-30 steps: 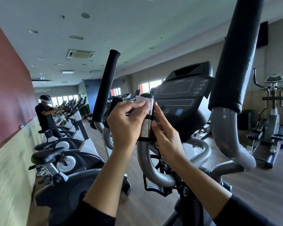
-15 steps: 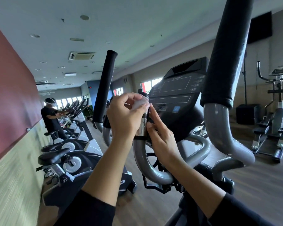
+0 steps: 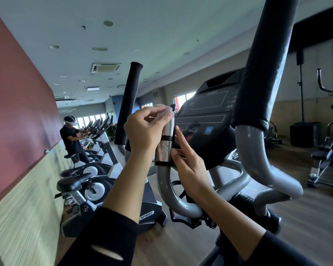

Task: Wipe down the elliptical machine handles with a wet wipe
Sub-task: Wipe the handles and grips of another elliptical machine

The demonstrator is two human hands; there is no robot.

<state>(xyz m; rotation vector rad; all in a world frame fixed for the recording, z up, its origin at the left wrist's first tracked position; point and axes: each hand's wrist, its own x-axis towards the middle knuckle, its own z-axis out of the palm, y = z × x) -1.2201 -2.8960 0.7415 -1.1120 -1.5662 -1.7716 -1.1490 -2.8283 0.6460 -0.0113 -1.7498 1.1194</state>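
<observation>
Change: left hand [image 3: 142,129] has ridden up the chrome handle [image 3: 166,143] over the last 1 s, so more bare metal shows below it; the right hand [image 3: 188,166] has barely shifted.
Left hand: fingers curled, pinching the wet wipe [image 3: 164,112] against the top end of the handle.
Right hand: fingers mostly straight, thumb and index finger laid on the handle's right side, steadying it and holding nothing.
Wipe: bunched and small, at the handle's cap, just beside the console [image 3: 206,116].
Step in hand: judged to be cleaning the cap and upper part of this 1 fixed handle.
Doing it well: wrap the wipe round the tube instead of dabbing 1 face, twist over the cap, then draw down past the 2 black bands to the grey bend [image 3: 167,189]. Move the right hand's fingers away so the metal under them gets wiped too.
Still to do: probably the 2 long foam grips, left [image 3: 128,100] and right [image 3: 258,73], which look untouched.
In the way: the console crowds the handle's far side, leaving little room to pass the wipe behind it; the right foam grip looms close to the right forearm.
Around: a row of exercise bikes [image 3: 88,181] along the red wall, another person [image 3: 71,135] standing at them, a second elliptical [image 3: 331,131] far right.
</observation>
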